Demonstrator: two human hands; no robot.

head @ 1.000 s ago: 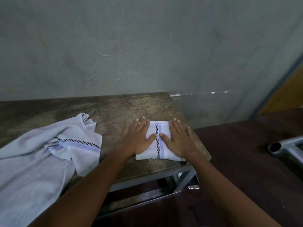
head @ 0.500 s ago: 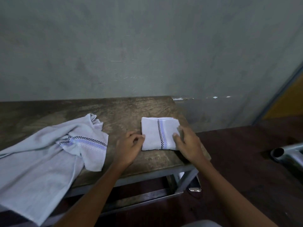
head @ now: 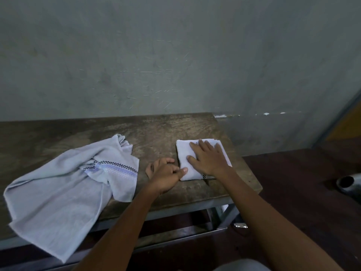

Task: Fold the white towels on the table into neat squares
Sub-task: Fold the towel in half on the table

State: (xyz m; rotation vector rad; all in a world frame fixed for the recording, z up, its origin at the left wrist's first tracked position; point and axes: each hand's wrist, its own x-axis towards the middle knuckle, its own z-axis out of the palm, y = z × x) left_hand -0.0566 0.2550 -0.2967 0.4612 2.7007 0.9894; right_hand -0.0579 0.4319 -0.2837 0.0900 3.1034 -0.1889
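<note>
A small folded white towel (head: 184, 153) lies as a square near the right end of the wooden table (head: 156, 132). My right hand (head: 209, 157) lies flat on top of it with straight, spread fingers and hides most of its patterned stripe. Just left of the square, my left hand (head: 166, 172) has its fingers curled, and its thumb touches the towel's left edge. A second white towel (head: 64, 184), unfolded and rumpled, with a blue and black checked band, covers the table's left part and hangs over the front edge.
A grey wall (head: 175, 55) rises right behind the table. The table's metal frame (head: 224, 214) shows below the top. A metal tube end (head: 347, 182) sits at the far right above the dark red floor (head: 302, 182).
My right hand has moved from the folded towel's right edge onto its top and flattened there. My left hand stays beside the left edge. The folded towel now shows its plain side.
</note>
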